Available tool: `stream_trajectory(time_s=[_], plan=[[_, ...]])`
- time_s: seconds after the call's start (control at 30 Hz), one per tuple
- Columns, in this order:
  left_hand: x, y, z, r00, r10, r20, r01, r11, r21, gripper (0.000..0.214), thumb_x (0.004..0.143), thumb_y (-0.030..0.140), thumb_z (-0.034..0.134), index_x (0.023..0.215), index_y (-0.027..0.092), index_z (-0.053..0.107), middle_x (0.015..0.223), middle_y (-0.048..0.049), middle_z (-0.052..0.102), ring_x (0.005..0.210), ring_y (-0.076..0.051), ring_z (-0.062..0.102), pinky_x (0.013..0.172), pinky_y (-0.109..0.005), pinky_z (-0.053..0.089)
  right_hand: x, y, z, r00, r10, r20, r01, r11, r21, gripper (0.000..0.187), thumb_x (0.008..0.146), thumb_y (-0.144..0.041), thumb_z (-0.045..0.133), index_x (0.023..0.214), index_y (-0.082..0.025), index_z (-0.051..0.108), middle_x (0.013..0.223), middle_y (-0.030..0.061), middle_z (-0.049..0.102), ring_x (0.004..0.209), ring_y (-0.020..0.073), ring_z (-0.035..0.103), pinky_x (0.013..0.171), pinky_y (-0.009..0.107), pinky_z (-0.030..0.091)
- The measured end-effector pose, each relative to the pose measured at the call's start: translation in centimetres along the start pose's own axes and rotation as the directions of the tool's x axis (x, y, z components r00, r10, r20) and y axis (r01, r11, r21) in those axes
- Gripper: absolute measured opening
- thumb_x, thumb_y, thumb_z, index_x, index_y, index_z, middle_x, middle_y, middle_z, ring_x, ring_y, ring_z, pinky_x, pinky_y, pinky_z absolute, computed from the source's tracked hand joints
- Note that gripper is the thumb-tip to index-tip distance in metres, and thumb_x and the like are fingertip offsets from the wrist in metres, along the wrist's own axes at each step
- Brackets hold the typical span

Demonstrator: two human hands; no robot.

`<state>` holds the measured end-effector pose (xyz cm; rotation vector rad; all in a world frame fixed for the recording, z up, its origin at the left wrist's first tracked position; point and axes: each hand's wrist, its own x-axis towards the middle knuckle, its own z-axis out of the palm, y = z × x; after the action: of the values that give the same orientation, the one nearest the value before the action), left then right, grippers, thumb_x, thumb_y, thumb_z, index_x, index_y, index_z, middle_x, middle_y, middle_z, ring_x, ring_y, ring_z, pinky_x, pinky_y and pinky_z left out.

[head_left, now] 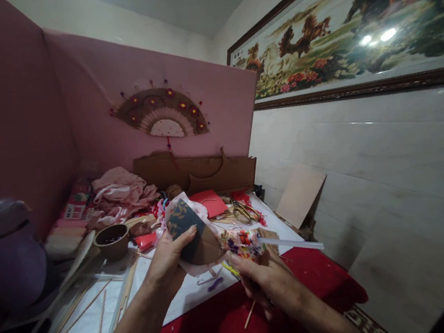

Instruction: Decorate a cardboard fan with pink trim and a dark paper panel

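My left hand grips a cardboard piece with the thumb on its face. Part of that face is dark blue with a leaf print, and pale pink cloth shows around its edge. Closed around a flower-patterned glue gun, my right hand is just right of the cardboard. A translucent glue stick juts from the gun's back toward the right. The gun's tip is hard to make out against the cardboard. Below my right fingers shows a thin wooden stick; whether they touch it I cannot tell.
Gold-handled scissors, red paper and a brown bowl are behind my hands. Thin sticks lie at left, near a lidded purple bin. Pink cloth is heaped farther back. A decorated fan hangs on the pink panel.
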<state>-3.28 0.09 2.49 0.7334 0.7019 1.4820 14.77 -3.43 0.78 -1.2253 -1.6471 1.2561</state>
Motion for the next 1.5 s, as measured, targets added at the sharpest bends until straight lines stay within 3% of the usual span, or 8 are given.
stream_trajectory(time_s=[0.23,0.83,1.0,1.5], plan=[[0.1,0.1,0.0,0.999,-0.008,-0.035,0.008,1.0,0.006,0.038,0.059,0.015,0.076,0.094,0.013,0.061,0.08,-0.0064,0.071,0.065,-0.019,0.067,0.065,-0.029,0.053,-0.3,0.2,-0.2,1.0,0.007,0.009,-0.007,1.0,-0.012,0.061,0.082,-0.061,0.042,0.042,-0.016,0.049,0.029,-0.0048,0.039,0.021,0.0059,0.037,0.023,0.015,0.028],[0.0,-0.5,0.0,1.0,-0.023,-0.021,0.023,0.999,0.022,0.032,0.057,0.015,0.078,0.084,0.013,0.063,0.077,-0.0046,0.071,0.064,-0.017,0.066,0.065,-0.028,0.053,0.1,-0.1,-0.3,1.0,0.023,0.012,-0.022,0.999,-0.025,0.061,0.081,-0.061,0.043,0.042,-0.015,0.049,0.028,-0.0049,0.038,0.02,0.0056,0.035,0.022,0.015,0.025],[-0.1,-0.1,0.1,1.0,-0.003,-0.016,0.003,1.0,0.024,0.031,0.06,0.015,0.076,0.088,0.013,0.062,0.078,-0.0053,0.071,0.064,-0.017,0.066,0.064,-0.027,0.053,-0.3,0.0,-0.4,1.0,0.002,0.018,-0.001,0.999,-0.038,0.061,0.083,-0.059,0.042,0.041,-0.015,0.049,0.027,-0.0043,0.037,0.02,0.0062,0.037,0.023,0.015,0.021],[0.7,-0.1,-0.5,0.998,0.024,-0.059,-0.022,1.0,0.02,0.037,0.064,0.011,0.072,0.1,0.014,0.062,0.087,-0.0077,0.071,0.07,-0.019,0.067,0.066,-0.03,0.055,-1.0,0.7,-1.1,0.999,0.032,0.015,-0.031,0.999,-0.036,0.057,0.084,-0.057,0.043,0.046,-0.015,0.049,0.029,-0.0057,0.037,0.022,0.0052,0.034,0.023,0.015,0.025]])
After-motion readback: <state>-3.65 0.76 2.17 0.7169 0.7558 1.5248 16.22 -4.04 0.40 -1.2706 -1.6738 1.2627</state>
